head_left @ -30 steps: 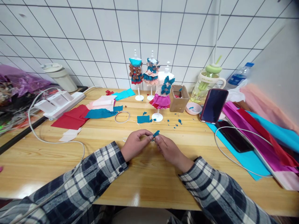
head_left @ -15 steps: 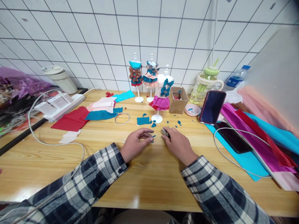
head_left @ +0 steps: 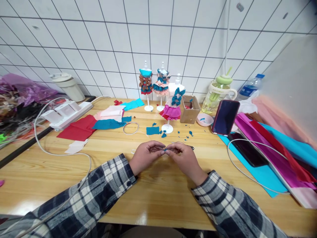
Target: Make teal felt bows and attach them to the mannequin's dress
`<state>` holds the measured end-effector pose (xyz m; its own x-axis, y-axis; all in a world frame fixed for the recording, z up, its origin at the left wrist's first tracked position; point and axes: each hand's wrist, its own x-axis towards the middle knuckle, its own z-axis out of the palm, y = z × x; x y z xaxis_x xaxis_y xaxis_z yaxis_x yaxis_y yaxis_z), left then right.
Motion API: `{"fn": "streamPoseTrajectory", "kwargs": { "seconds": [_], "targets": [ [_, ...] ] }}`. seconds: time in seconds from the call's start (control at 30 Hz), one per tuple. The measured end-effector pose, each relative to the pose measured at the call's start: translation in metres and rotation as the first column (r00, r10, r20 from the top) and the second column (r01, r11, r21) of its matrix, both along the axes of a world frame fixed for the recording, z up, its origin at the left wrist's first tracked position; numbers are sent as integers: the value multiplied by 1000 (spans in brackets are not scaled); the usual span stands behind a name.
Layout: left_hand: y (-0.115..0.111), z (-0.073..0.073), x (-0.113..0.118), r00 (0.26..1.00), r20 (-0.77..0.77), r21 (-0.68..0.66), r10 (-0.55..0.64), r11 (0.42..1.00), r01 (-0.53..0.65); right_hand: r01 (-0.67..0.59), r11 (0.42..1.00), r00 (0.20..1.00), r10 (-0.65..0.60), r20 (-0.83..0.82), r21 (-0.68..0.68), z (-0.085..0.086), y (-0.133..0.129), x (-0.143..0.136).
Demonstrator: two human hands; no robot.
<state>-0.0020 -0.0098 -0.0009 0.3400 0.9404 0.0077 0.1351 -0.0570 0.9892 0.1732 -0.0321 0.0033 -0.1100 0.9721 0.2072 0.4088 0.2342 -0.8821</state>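
Fingertips of my left hand (head_left: 148,155) and my right hand (head_left: 184,158) meet over the table, pinching a small teal scrap (head_left: 165,149) between them. Just behind my right hand lies a small metal tool (head_left: 191,147), mostly hidden by the fingers. Beyond my hands are a teal rectangle (head_left: 153,131) and several tiny teal bits. A white doll stand (head_left: 167,128) behind them carries a pink dress with teal bows (head_left: 177,96). Two more dressed stands, one with a brown and teal outfit (head_left: 145,82), stand farther back.
A cardboard box (head_left: 189,114), a pink bowl (head_left: 204,120) and an upright phone (head_left: 225,117) stand back right. Coloured sheets and a dark phone (head_left: 249,150) lie right. Red cloth (head_left: 78,127), a power strip (head_left: 71,115) and a cable (head_left: 61,154) are left.
My right hand has let go of the metal tool, which now lies behind it, and has moved left to pinch the teal scrap with my left hand. The view has tilted slightly upward.
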Motion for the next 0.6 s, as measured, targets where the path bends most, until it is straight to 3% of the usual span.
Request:
{"fn": "streamPoseTrajectory", "kwargs": {
  "seconds": [0.13,0.37,0.6],
  "targets": [
    [0,3,-2,993,-113,16,-37,999,39,13,999,999,-15,32,37,-3,3,5],
    [-1,0,-4,997,40,-99,-59,993,63,41,999,996,-43,-80,-29,-6,6,5],
    [-1,-1,-4,994,56,-123,-89,988,95,49,992,991,-63,-122,-116,-10,8,1]
  ]
}}
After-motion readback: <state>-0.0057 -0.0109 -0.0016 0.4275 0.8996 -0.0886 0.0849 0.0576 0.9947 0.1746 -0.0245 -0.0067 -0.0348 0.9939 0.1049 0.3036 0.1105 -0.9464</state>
